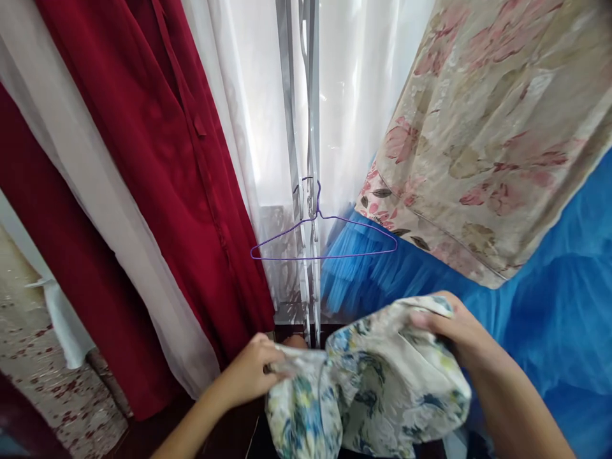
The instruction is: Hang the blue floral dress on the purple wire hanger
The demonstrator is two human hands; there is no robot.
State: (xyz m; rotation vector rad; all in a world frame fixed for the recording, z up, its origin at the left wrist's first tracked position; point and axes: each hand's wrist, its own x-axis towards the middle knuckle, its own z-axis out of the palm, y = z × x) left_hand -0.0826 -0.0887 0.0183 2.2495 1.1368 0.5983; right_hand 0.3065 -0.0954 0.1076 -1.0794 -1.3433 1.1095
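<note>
Between my two hands hangs a white garment [396,382] with a blue, green and yellow floral print, bunched and folded at its middle. My left hand [255,370] is closed on its left edge. At the upper right edge my right hand [442,322] grips the fabric, thumb on top. The garment's lower part runs out of the bottom of the view, so its exact kind cannot be made out. Beyond it, a purple wire hanger [325,257] with nothing on it hangs by its hook from a metal stand [310,127].
Red cloth [191,223] and pale fabric [95,146] hang on the left. To the right hang a beige floral dress [478,140] and a blue tulle skirt [540,306]. White sheer curtains [368,83] cover the back. A patterned fabric [62,370] shows at lower left.
</note>
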